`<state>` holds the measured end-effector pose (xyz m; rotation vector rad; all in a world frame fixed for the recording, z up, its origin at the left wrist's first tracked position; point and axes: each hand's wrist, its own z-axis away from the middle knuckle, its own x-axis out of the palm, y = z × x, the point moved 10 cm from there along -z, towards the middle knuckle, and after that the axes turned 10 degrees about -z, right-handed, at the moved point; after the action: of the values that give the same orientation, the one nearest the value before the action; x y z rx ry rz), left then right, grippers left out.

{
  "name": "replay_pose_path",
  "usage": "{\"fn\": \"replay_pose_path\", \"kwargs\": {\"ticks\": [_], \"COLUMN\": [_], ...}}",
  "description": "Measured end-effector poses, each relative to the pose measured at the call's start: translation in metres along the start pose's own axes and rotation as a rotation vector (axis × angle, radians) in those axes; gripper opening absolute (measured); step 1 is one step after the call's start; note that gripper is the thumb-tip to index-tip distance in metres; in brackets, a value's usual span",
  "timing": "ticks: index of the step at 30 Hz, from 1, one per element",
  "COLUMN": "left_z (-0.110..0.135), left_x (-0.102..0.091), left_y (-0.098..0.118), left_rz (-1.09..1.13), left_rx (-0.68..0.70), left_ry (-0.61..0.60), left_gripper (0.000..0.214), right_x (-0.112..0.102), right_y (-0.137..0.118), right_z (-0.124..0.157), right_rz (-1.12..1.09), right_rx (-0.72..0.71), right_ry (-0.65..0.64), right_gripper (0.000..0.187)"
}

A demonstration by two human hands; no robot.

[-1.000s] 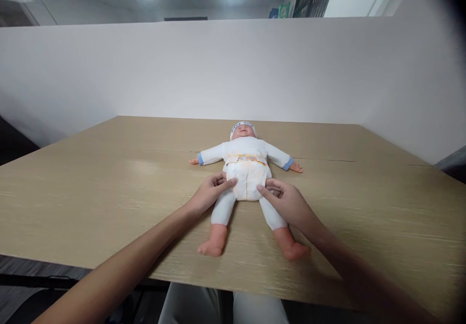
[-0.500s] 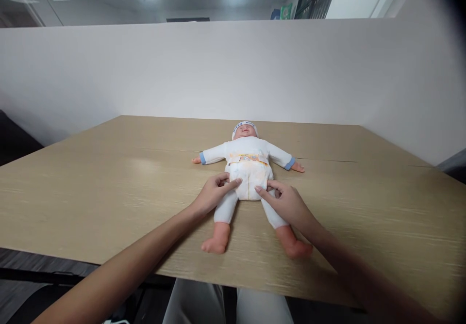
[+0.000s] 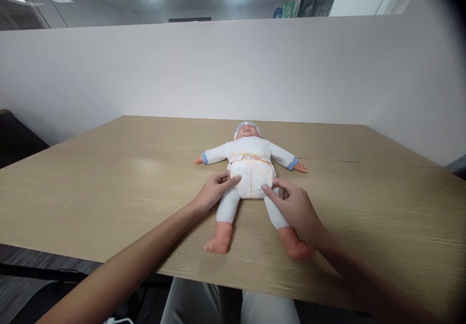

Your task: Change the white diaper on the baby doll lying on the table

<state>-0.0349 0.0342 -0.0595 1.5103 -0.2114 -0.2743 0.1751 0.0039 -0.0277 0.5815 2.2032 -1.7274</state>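
Note:
A baby doll (image 3: pixel 249 145) lies on its back on the table, head away from me, arms spread and feet toward me. It wears a white long-sleeved suit with blue cuffs and a printed headband (image 3: pixel 246 124). Over the suit, a white diaper (image 3: pixel 251 176) with a colourful waistband wraps its hips. My left hand (image 3: pixel 217 188) pinches the diaper's edge at the left leg opening, thumb on top and fingers partly hidden at the side. At the right leg opening my right hand (image 3: pixel 291 200) pinches the opposite edge between thumb and curled fingers.
The wood-grain table (image 3: pixel 145 188) spreads wide around the doll, with a seam across it behind the hips. A white partition (image 3: pixel 233 67) rises at the far edge. My legs (image 3: pixel 269 307) are under the near edge, and a dark chair (image 3: pixel 18 139) stands at left.
My right hand has shifted slightly outward to the right along the diaper's edge. The left hand stays at its leg opening. The whole view has drifted a little.

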Motion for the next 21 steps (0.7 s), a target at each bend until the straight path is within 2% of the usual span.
{"fn": "replay_pose_path", "kwargs": {"ticks": [5, 10, 14, 17, 21], "left_z": [0.001, 0.004, 0.01, 0.016, 0.02], "left_x": [-0.006, -0.017, -0.025, -0.03, -0.035], "left_y": [0.005, 0.011, 0.02, 0.033, 0.046], "left_rz": [-0.109, -0.216, -0.298, -0.403, -0.557], "left_rx": [0.041, 0.068, 0.108, 0.179, 0.276], "left_ry": [0.06, 0.162, 0.26, 0.338, 0.396], "left_gripper": [0.047, 0.045, 0.042, 0.039, 0.036], "right_x": [-0.005, -0.004, -0.009, -0.017, -0.026], "right_y": [-0.018, -0.01, -0.016, -0.024, -0.03], "right_z": [0.003, -0.001, 0.0, 0.0, -0.001], "right_rz": [0.037, -0.01, 0.031, 0.076, 0.137], "right_rx": [-0.179, -0.112, -0.13, -0.171, -0.25], "right_ry": [0.085, 0.022, 0.01, 0.05, 0.147], "right_gripper": [0.034, 0.036, 0.034, 0.032, 0.042]}}
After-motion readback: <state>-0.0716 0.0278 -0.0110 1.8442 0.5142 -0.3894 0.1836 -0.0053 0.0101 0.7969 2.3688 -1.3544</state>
